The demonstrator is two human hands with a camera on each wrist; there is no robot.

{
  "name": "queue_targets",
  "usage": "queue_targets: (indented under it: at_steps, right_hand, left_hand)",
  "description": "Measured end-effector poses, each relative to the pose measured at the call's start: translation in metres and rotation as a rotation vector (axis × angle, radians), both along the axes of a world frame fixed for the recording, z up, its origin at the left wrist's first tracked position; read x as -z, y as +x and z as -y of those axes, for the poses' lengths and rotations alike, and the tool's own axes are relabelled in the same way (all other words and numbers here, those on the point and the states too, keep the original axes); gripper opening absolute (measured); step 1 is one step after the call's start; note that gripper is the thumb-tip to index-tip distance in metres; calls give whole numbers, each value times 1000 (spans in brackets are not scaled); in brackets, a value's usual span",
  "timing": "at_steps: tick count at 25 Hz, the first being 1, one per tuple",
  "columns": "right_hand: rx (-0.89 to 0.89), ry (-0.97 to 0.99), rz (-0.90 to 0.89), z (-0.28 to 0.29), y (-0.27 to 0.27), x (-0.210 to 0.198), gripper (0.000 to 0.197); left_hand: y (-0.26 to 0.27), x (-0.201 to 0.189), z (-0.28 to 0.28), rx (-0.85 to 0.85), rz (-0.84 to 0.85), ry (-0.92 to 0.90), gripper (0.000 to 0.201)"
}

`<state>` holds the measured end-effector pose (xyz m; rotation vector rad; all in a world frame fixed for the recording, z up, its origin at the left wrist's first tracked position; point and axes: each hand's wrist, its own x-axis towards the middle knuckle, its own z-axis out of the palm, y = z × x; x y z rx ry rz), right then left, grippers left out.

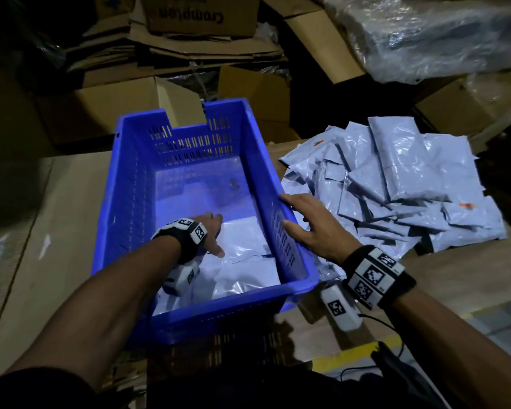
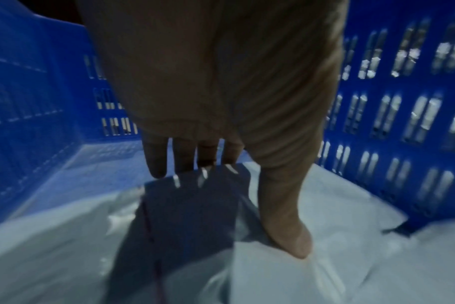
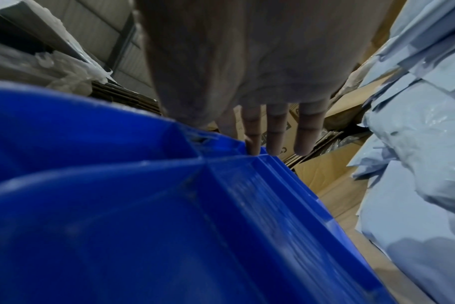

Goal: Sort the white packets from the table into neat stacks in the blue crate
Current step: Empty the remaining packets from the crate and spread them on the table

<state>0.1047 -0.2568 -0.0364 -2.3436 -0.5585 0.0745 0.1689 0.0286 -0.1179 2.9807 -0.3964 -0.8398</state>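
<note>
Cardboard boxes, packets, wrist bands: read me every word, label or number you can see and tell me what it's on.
"Crompton": upside down on the cardboard box at the top of the head view.
Wrist bands: black-and-white square codes only, no words.
White packets: orange marks, too small to read.
Blue crate: no legible text.

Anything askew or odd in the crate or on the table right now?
Yes. The packets in the blue crate lie overlapping and skewed at its near end, not in a neat stack; the left hand presses on them. The table pile is jumbled. A small dark smudge marks the crate floor.
</note>
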Motion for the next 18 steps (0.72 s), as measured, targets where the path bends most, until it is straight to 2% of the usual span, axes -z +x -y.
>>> queue_targets:
  at_steps: [3, 7, 9, 11, 12, 14, 16, 18]
  right_hand:
    - [-7, -4, 5, 0, -1, -1, 59]
    - [1, 33, 17, 1, -2, -1, 57]
    - [15, 57, 11, 1, -5, -1, 54]
    - [37, 73, -28, 2, -7, -5, 52]
    - [56, 99, -64, 5, -8, -11, 52]
    - [123, 227, -138, 10, -9, -26, 50]
    - [192, 447, -166, 16, -7, -48, 47]
    - [229, 690, -199, 20, -7, -68, 50]
  left_hand:
    - [7, -18, -6, -112, 75, -67, 52]
    - [23, -70, -25, -300, 144, -234, 35]
    - [26, -102, -29, -422, 294, -412, 30]
    - [21, -138, -20, -478, 398, -673, 32]
    - [16, -158, -10, -493, 408, -834, 26]
    - [6, -188, 16, -492, 361, -1102, 8]
    - [-6, -212, 45, -425, 281, -1236, 17]
    - [-16, -226, 74, -322, 198, -1291, 16]
